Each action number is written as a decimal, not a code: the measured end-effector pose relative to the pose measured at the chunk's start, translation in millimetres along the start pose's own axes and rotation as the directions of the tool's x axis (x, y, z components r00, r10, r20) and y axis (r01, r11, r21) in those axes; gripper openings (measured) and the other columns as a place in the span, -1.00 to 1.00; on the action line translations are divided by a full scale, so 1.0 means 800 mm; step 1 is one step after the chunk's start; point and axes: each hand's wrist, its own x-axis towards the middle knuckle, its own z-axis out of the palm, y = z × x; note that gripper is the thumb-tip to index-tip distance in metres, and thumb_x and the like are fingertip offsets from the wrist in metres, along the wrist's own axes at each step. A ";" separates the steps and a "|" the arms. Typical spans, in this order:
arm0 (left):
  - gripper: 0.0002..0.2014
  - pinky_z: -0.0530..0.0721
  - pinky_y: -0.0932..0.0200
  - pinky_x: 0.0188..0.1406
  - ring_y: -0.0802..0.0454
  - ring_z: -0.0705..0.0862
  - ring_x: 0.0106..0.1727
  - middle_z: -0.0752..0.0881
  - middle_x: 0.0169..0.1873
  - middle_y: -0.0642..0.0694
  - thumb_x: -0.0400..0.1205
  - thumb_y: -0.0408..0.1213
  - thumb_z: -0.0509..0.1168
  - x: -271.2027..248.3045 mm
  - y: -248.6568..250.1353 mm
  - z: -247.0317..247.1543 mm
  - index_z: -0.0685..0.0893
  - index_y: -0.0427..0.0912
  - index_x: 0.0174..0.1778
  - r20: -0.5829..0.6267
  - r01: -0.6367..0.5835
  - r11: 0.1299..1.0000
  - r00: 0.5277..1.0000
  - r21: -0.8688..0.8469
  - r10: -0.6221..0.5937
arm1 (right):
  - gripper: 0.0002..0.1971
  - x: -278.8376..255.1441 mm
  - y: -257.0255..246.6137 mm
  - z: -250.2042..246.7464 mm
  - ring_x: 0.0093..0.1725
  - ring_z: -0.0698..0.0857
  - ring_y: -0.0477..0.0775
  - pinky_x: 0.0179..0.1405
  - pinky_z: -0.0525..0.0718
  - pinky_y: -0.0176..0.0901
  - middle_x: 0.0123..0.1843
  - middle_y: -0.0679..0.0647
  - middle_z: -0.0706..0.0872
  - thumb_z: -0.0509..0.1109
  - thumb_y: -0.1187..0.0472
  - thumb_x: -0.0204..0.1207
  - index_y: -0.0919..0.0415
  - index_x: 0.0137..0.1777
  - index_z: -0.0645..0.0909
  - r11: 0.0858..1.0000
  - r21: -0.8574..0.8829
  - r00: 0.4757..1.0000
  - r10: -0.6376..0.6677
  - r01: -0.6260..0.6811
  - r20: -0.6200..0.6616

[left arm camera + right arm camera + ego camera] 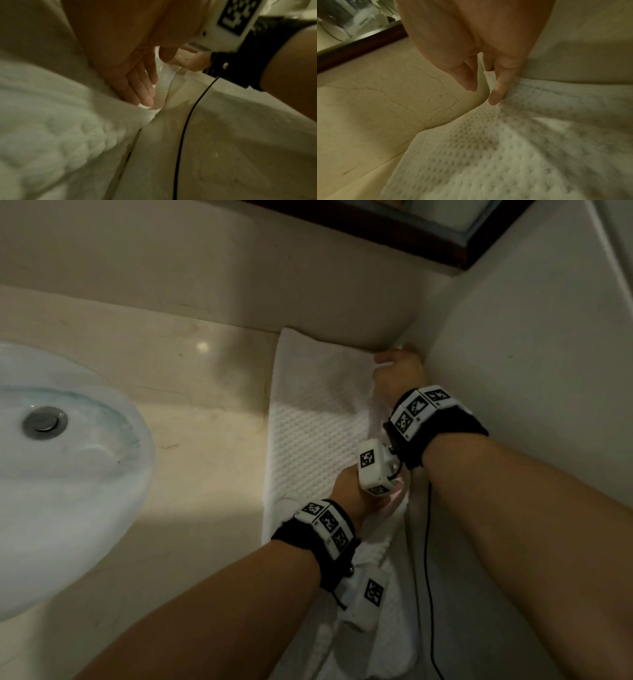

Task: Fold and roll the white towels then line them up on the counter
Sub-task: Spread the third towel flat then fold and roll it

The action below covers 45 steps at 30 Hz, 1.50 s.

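Note:
A white waffle-weave towel (315, 433) lies lengthwise on the beige counter (188, 440), right of the sink and against the side wall. My right hand (397, 368) is at its far right corner, in the angle of the two walls. In the right wrist view this hand (488, 83) pinches the towel's (505, 148) corner edge between thumb and fingers. My left hand (349, 491) is at the right long edge, nearer to me. In the left wrist view it (137, 81) pinches the bunched edge of the towel (51, 121).
A white basin with a metal drain (44, 421) fills the left. The side wall (531, 371) rises right beside the towel. A dark mirror frame (411, 234) runs above the backsplash. A black cable (428, 542) hangs from my right wrist beside the towel's edge.

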 end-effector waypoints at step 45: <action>-0.91 0.66 0.16 -0.07 -0.13 0.78 -0.04 0.83 -0.17 -0.08 0.58 -0.14 0.38 -0.289 -0.135 -0.116 0.77 0.05 -0.20 -0.398 0.042 0.723 0.856 0.690 0.330 | -0.50 -0.382 0.092 0.060 -0.12 0.78 0.28 -0.15 0.79 -0.06 -0.07 0.26 0.80 0.31 0.02 0.15 0.33 0.01 0.70 0.950 -0.242 0.941 0.253 -0.198 0.224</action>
